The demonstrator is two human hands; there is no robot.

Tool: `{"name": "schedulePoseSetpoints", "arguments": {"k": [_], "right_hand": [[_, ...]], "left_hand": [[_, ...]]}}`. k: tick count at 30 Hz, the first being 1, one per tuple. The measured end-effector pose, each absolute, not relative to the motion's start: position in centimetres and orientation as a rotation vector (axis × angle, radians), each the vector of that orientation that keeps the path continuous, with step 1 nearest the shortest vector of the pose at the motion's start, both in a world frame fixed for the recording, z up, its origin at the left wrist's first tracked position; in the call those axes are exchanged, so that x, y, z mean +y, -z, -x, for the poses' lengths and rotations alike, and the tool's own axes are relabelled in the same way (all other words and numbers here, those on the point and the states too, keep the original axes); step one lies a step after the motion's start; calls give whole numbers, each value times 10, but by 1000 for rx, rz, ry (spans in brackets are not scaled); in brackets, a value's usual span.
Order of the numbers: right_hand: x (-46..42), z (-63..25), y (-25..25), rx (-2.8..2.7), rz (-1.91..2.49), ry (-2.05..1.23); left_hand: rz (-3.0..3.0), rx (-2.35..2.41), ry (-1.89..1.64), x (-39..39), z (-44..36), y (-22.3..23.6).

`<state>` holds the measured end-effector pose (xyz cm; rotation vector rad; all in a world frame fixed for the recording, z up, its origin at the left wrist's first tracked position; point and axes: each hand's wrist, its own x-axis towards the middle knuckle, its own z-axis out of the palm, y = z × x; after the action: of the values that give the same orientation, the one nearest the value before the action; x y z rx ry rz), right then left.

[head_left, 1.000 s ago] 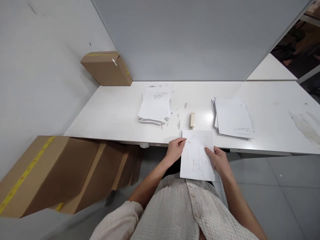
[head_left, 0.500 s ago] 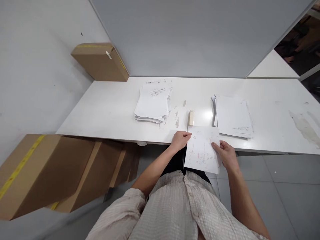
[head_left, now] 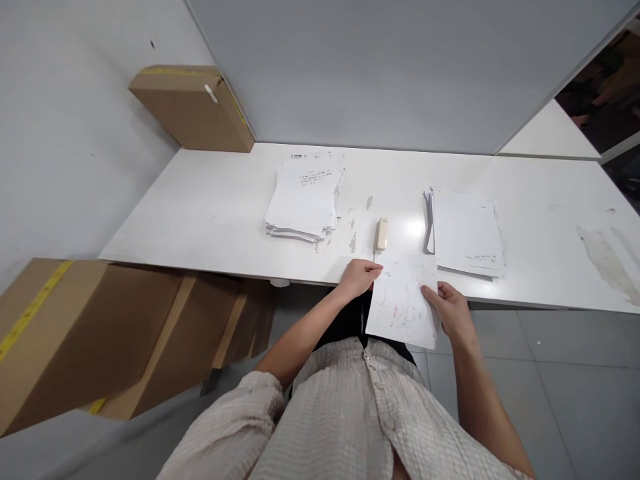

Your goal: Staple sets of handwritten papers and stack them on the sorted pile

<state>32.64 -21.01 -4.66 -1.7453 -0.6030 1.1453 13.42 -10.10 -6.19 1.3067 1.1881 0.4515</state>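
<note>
While held between both hands, paper: spanning the tabletop's near edge — far end over the white surface, lower part out above the lap. Marked side up, with faint red and dark writing. Impossible to tell whether single or layered, or whether touching the surface beneath.
Left hand: pinching the paper's upper left corner between thumb and fingers, near the tabletop's edge.
Right hand: gripping the right side, thumb on top, fingers tucked partly out of sight behind.
Paper's shift: now farther right relative to the stapler than a second ago, and drawn away from the waist. Hardly moved over the last half second — apparently steadied after a small adjustment.
Meaning for the handling: under control at two sides, not released, probably close to settled. Likely to bend if pulled unevenly, being so thin.
Stapler: beige, untouched, just beyond the paper's far edge; contact too close to judge. Same spot on the tabletop as before.
Left stack: loosely layered, edges uneven, handwriting on the top sheet; unchanged.
Right stack: also uneven, close to the paper's upper right corner; likewise unchanged.
Cardboard box: standing at the tabletop's far left corner, against the partition.
</note>
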Motion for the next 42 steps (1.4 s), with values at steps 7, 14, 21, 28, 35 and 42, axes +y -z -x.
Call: {"name": "schedulePoseSetpoints", "arguments": {"k": [7,14,21,28,35,42], "right_hand": [[-202,-332,20,-1114,2295,-476],[-124,-313,3,-1598,1866,-239],[-80,-298,38,-1940,1707,-440],[-85,-296,44,-1997,1814,-321],[-91,-289,45,-2047,1873,-233],[-85,-291,46,-2061,1803,-285]], "left_hand": [[-1324,1181,-449,-96,-137,62],[-1264,1186,-481,-98,-139,65],[-1429,1210,-505,-99,-138,67],[-1433,1217,-503,-98,-138,66],[-1441,1189,-507,-98,-137,62],[-1477,1226,-521,-98,-138,61]]}}
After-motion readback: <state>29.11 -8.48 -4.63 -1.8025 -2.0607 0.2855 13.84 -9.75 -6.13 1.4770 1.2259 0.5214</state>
